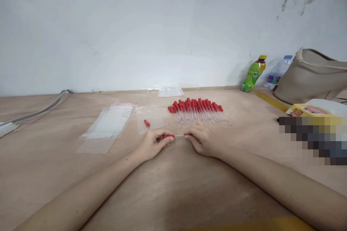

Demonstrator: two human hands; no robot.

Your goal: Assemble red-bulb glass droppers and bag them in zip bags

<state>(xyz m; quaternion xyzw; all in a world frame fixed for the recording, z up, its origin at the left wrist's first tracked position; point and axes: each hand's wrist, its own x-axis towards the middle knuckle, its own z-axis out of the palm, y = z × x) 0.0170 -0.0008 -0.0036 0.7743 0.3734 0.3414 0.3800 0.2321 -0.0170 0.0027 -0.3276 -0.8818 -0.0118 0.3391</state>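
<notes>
Between finger and thumb, my left hand (155,143) pinches a red rubber bulb (169,136). A thin clear tube (179,136) runs from the bulb to my right hand (202,140), whose fingertips close on its far end. Just behind my hands lies a row of several droppers with red bulbs (195,106), their clear tubes pointing toward me. One loose red bulb (146,123) rests on a clear plastic bag (139,115) beyond my left hand. A stack of clear plastic bags (107,124) lies farther left.
Along the wall at the right stand a green bottle (253,74), a clear bottle (279,72) and a beige bag (311,75). A yellow package (303,110) is nearer. A grey cable (48,107) lies at the left; another small bag (170,92) is near the wall.
</notes>
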